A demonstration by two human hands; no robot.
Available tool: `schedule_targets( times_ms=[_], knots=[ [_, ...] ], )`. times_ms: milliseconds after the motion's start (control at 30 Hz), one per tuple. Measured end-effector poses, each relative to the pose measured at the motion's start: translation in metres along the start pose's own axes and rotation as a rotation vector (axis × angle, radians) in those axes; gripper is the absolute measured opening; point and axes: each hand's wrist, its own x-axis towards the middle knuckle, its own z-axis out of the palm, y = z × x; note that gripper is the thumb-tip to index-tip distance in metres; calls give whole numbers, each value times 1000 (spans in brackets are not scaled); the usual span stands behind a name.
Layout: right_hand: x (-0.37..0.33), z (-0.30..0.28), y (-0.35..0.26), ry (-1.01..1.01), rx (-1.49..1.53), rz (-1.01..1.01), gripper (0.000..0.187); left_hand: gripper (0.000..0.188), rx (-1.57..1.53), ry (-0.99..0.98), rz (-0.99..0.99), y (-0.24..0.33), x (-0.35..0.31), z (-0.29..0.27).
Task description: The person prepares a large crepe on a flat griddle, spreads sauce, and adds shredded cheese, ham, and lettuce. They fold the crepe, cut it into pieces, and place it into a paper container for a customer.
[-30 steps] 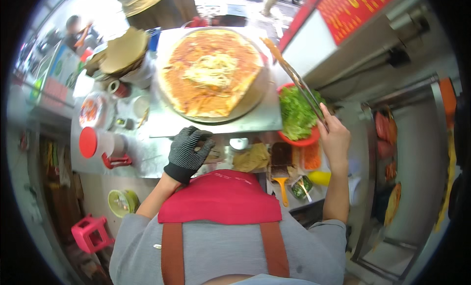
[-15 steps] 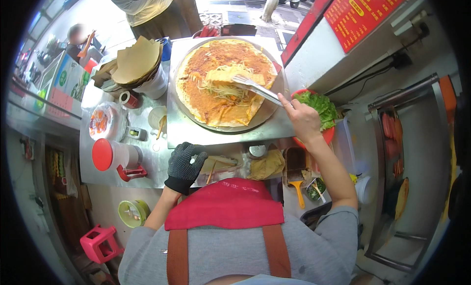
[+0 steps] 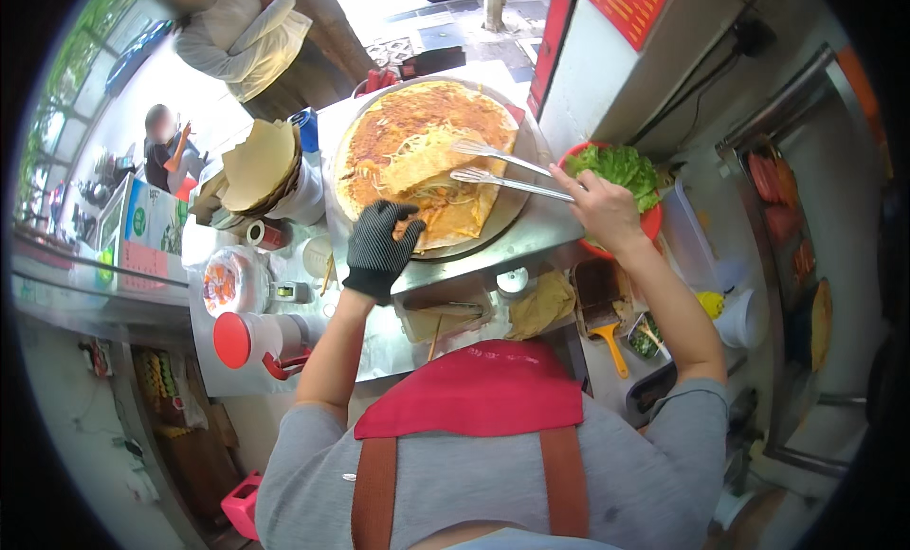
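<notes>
Since the earlier frame, the gloved left hand (image 3: pixel 384 245) has been brought up from just in front of the metal surface (image 3: pixel 552 230) to the near-left rim of the pancake (image 3: pixel 384 124), and the tongs (image 3: pixel 521 184) have been spread. In the head view, the left hand's fingers are half curled; whether the rim is pinched cannot be told. The tongs are gripped in the curled right hand (image 3: pixel 604 207), their tips parted beside a golden slab (image 3: pixel 417 169) laid over pale shreds (image 3: pixel 445 141). The sauce-coated pancake is carried on a round plate (image 3: pixel 509 207) set on the surface.
</notes>
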Motion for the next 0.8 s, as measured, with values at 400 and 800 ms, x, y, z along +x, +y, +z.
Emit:
schedule_targets(
  times_ms=[400, 800],
  knots=[
    [-219, -94, 118, -275, -120, 1154, 50, 17, -82, -140, -38, 64, 30, 50],
    [-282, -5, 257, -579, -159, 1261, 31, 18, -105, -303, -4, 156, 32, 122]
  ],
)
